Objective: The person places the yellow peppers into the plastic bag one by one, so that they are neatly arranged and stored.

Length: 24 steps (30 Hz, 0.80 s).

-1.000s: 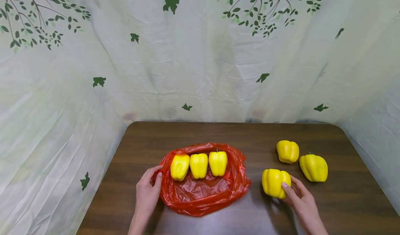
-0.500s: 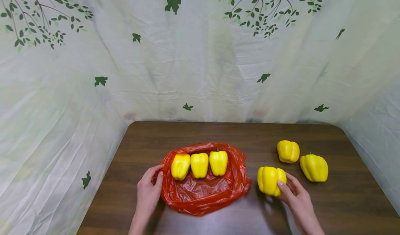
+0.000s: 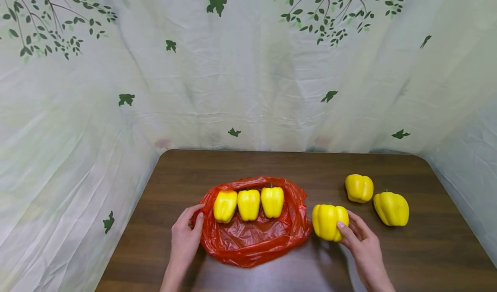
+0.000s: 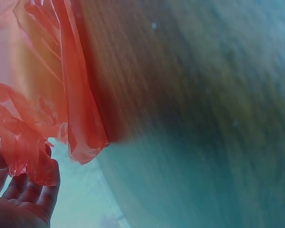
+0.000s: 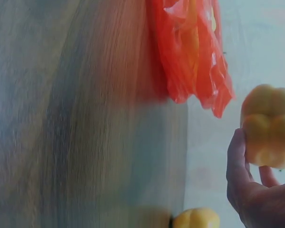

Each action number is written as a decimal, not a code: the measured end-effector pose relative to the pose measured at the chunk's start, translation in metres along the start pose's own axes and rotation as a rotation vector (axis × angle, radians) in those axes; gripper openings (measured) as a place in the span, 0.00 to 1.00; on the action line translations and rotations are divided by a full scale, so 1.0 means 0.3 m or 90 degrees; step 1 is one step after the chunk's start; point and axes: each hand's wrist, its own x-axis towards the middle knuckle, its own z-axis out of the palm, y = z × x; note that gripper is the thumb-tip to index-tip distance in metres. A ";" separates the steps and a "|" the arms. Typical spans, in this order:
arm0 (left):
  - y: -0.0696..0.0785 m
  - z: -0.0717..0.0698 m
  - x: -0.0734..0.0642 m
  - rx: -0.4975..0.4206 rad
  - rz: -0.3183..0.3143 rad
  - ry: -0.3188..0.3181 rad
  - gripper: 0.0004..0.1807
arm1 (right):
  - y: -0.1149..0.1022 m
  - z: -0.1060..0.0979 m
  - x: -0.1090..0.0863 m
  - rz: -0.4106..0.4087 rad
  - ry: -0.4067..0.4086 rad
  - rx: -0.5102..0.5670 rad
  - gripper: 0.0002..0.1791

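Note:
My right hand (image 3: 363, 244) grips a yellow bell pepper (image 3: 329, 223) just off the right rim of a red plastic bag (image 3: 252, 255). In the right wrist view the same bell pepper (image 5: 270, 126) sits in the fingers, above the table. The bag lies wide-mouthed on the table, with three yellow bell peppers (image 3: 248, 205) in a row along its far side. At the bag's left edge, my left hand (image 3: 186, 233) pinches the rim between thumb and fingers; the left wrist view has the thin plastic (image 4: 31, 156) bunched in that hand (image 4: 26, 199).
Two more yellow bell peppers (image 3: 359, 188) lie on the right of the brown wooden table (image 3: 303, 167). A pale cloth backdrop (image 3: 252, 67) with printed leaves and branches hangs behind the table and along both sides.
My right hand has carried its bell pepper leftward and slightly away from me, closer to the bag. The left hand stays on the bag's rim, and the other peppers have not moved.

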 end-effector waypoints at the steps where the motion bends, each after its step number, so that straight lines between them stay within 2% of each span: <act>1: 0.000 0.001 0.001 -0.001 0.001 0.001 0.14 | -0.001 0.005 -0.001 0.002 -0.002 0.003 0.38; 10: 0.000 0.001 0.000 -0.003 0.008 0.004 0.14 | -0.014 0.061 -0.014 0.029 -0.039 0.040 0.39; 17: 0.002 -0.001 -0.002 -0.006 0.009 0.004 0.14 | -0.017 0.100 -0.026 0.013 -0.064 0.048 0.33; 24: 0.002 -0.002 0.001 -0.007 0.002 -0.005 0.14 | -0.020 0.142 -0.032 0.000 -0.088 0.028 0.33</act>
